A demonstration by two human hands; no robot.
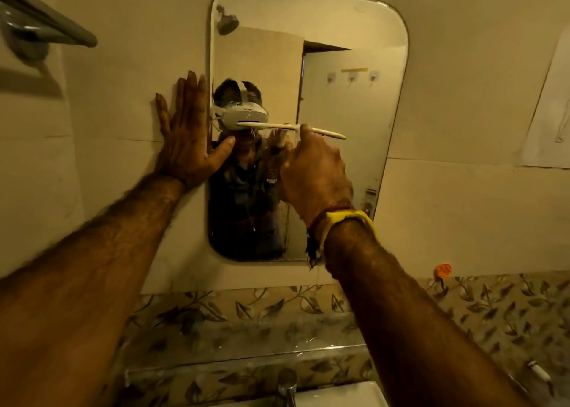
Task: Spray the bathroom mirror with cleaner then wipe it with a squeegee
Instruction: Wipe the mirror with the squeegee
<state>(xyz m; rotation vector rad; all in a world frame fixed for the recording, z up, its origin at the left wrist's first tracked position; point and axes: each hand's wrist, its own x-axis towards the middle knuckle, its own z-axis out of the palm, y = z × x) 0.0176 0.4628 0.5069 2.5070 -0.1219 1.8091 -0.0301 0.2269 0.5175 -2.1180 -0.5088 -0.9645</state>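
A tall mirror (348,76) with rounded corners hangs on the tiled wall ahead. My right hand (314,175) grips a pale squeegee (277,125), whose long blade lies level against the glass at mid height. Wet streaks run down the glass below the blade. My left hand (188,132) lies flat, fingers spread, on the wall tile at the mirror's left edge, with the thumb over the glass. A yellow band sits on my right wrist. No spray bottle is in view.
A glass shelf (222,366) runs below the mirror, above a tap (287,382) and white basin (342,396). A metal towel rail (46,24) juts out at upper left. An orange-capped object (442,271) stands at the right on the leaf-patterned tile band. A paper sheet (549,113) hangs on the right wall.
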